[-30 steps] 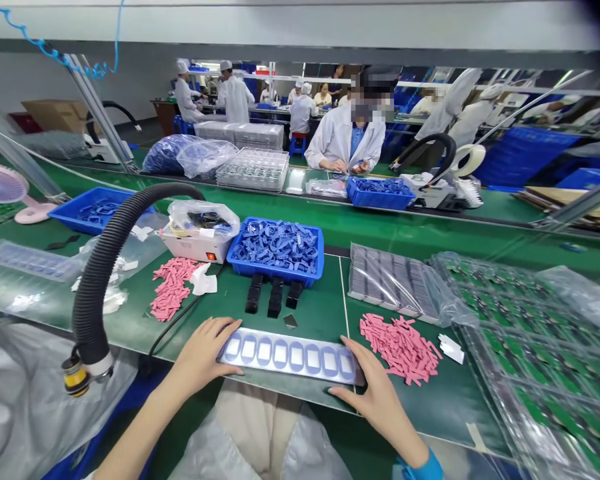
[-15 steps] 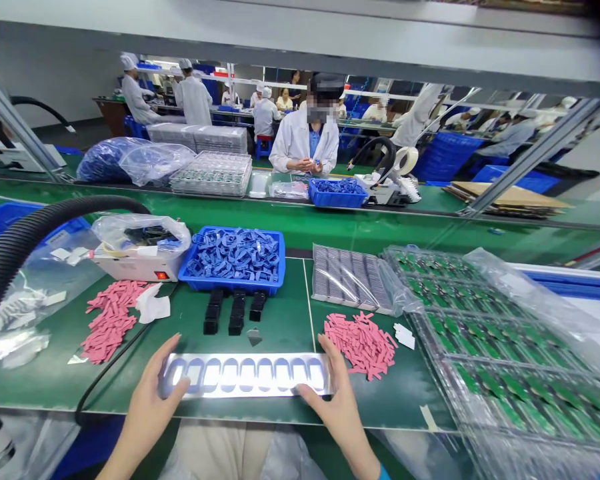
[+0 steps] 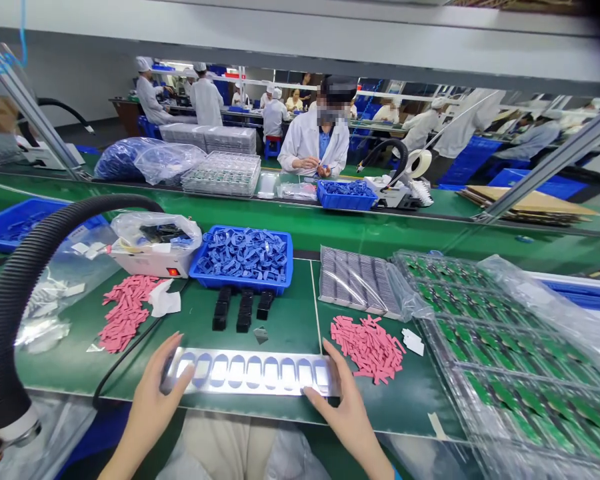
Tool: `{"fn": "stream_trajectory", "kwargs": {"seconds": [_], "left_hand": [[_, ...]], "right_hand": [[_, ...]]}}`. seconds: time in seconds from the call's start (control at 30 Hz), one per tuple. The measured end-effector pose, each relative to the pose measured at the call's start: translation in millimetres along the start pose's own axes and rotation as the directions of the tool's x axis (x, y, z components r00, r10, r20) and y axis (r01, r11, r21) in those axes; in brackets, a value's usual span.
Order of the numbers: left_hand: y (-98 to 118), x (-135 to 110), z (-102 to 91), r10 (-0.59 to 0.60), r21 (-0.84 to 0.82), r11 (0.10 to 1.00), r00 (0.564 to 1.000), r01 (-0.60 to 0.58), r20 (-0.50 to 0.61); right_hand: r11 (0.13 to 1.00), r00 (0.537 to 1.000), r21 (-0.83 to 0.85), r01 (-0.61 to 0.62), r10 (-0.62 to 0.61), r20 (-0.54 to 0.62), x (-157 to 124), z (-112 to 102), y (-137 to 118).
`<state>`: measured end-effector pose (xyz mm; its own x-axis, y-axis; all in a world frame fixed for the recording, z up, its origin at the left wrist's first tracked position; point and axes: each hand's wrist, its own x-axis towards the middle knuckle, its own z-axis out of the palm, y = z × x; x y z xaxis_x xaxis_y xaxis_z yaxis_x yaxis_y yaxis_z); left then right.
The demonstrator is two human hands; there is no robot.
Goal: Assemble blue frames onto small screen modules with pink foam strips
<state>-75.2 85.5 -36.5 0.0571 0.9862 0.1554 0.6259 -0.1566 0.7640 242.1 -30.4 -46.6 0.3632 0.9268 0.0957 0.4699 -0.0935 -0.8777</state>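
Note:
A long shiny metal strip [image 3: 253,388] with a row of oval slots, each with a pale rectangle inside, lies crosswise near the front edge of the green table. My left hand [image 3: 157,380] grips its left end, thumb on the top face and fingers behind. At the opposite end my right hand [image 3: 344,393] has the same kind of hold, thumb along the front. Beyond the strip stand short stacks of black square parts [image 3: 245,311] and a small grey piece [image 3: 261,335]. Piles of pink strips lie to the left [image 3: 125,313] and right [image 3: 369,348].
A blue bin [image 3: 291,267] of blue plastic parts stands behind the black stacks. To its right are a bagged block of grey parts [image 3: 357,280] and trays of green circuit boards [image 3: 480,333]. A black hose [image 3: 55,247] arches at left. A co-worker [image 3: 314,143] sits opposite.
My view has turned slightly left, so things sit farther right in the picture. Both hands keep hold of the metal strip. The co-worker's hands have shifted.

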Motion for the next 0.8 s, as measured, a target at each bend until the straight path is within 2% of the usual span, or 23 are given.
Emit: {"fn": "stream_trajectory", "kwargs": {"seconds": [0.07,0.1,0.2,0.27,0.37,0.47,0.57,0.63,0.8], "left_hand": [[0.9,-0.2,-1.4,0.01,-0.037,0.999,1.0,-0.01,0.014],[1.5,-0.7,-2.7,0.021,-0.038,0.999,1.0,-0.021,0.018],[1.4,-4.8,-9.8,0.093,0.046,0.994,0.993,-0.097,0.079],[-1.9,-9.4,-16.3,0.14,0.119,0.98,0.976,-0.161,0.167],[-8.8,-17.3,-25.2,0.114,0.155,0.976,0.963,-0.155,0.244],[-11.0,-24.6,-29.6,0.062,0.16,0.981,0.964,-0.106,0.259],[-8.7,-31.6,-29.2,0.062,0.21,0.971,0.971,-0.112,0.232],[-7.6,-36.2,-28.4,0.08,0.272,0.953,0.977,-0.133,0.196],[-9.0,-42.6,-32.9,0.177,0.375,0.898,0.968,-0.232,0.176]], "right_hand": [[0.971,0.988,-0.188,0.149,-0.142,0.052,2.8,-0.7,-3.5],[0.924,0.967,-0.289,0.251,-0.229,0.108,4.4,-0.1,-6.1],[0.725,0.852,-0.449,0.522,-0.42,0.311,8.6,4.9,-14.0],[0.654,0.8,-0.462,0.599,-0.475,0.366,9.7,7.4,-16.3],[0.623,0.767,-0.448,0.641,-0.522,0.372,8.5,3.3,-13.8],[0.582,0.726,-0.435,0.687,-0.58,0.37,7.1,-7.7,-8.2],[0.501,0.698,-0.512,0.698,-0.637,0.327,6.5,-15.9,-3.9],[0.466,0.699,-0.565,0.681,-0.643,0.312,5.5,-17.3,-3.5],[0.461,0.739,-0.61,0.645,-0.58,0.343,3.9,-10.1,-11.7]]}}
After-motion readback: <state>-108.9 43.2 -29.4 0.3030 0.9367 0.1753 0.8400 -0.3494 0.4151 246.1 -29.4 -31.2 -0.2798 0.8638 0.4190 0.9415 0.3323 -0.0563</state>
